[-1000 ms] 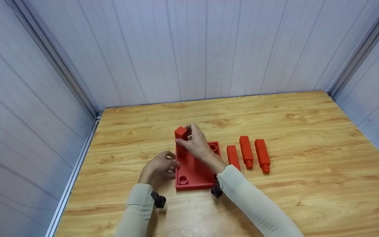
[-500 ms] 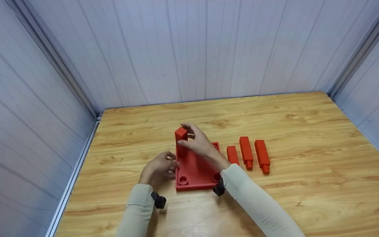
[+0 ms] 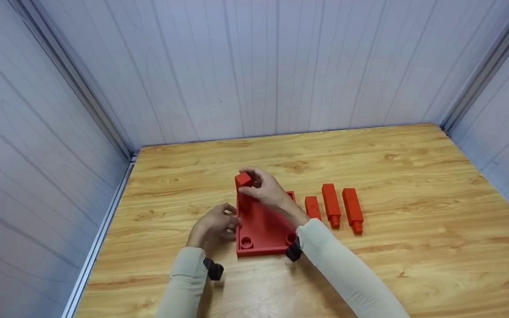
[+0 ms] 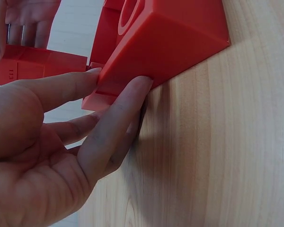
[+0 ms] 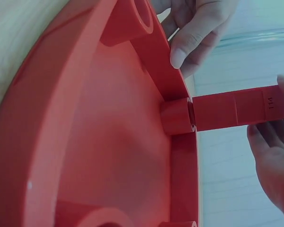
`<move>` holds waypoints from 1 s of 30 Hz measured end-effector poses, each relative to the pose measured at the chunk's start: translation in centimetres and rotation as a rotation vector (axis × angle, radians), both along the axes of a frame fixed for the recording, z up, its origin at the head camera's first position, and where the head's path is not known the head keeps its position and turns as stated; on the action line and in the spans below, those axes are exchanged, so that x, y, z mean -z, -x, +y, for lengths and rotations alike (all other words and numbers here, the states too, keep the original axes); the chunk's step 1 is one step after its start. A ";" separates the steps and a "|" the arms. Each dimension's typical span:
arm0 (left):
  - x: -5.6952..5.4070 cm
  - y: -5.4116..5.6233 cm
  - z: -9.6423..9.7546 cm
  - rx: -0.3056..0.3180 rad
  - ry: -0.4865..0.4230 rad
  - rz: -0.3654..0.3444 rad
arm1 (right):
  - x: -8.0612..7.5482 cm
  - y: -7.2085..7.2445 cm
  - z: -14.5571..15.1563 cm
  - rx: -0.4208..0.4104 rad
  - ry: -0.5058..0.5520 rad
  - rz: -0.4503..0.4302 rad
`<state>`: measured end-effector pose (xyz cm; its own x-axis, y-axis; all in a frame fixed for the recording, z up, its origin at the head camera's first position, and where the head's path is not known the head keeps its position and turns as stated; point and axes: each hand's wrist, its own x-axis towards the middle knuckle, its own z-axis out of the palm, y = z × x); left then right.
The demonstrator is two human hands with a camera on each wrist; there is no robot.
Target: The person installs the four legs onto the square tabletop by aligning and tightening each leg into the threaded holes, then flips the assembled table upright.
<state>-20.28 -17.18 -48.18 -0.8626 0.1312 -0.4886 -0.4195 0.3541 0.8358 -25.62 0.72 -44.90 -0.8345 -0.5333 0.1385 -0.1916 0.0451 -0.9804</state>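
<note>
A red rectangular frame with raised rims (image 3: pixel 263 253) lies on the table, round sockets in its corners. At its far left corner stands a red square leg (image 3: pixel 243 179), upright, its lower end at the socket (image 5: pixel 177 116). My right hand (image 3: pixel 267 189) grips the leg's upper part between thumb and fingers; in the right wrist view that hand reaches in from the right edge. My left hand (image 3: pixel 214 221) holds the frame's left rim, the thumb at the top edge and the fingers (image 4: pixel 125 106) along the outer wall. The far right socket is hidden behind my right hand.
To the frame's right lie three more red legs: one partly covered by my right forearm (image 3: pixel 312 207), one in the middle (image 3: pixel 331 205) and one farthest right (image 3: pixel 352 210). Pale panels (image 3: pixel 254 66) stand behind and beside the wooden table (image 3: pixel 413 198).
The right fingers have shifted around the leg's top, and the leg has turned about its upright axis at the same corner. The left hand and the frame have stayed in place.
</note>
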 end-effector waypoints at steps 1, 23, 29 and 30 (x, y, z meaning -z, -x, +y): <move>0.0 0.0 0.0 0.000 -0.002 -0.002 | -0.3 -0.2 0.0 0.014 -0.003 0.007; -0.2 0.0 0.0 0.007 -0.010 0.001 | 1.3 0.3 -1.2 0.229 -0.129 0.202; 0.0 0.1 -0.1 0.004 -0.010 -0.011 | 1.5 0.3 -1.0 0.171 -0.106 0.123; 0.0 0.1 -0.1 0.005 -0.010 -0.010 | 1.5 0.4 -0.9 0.152 -0.087 0.098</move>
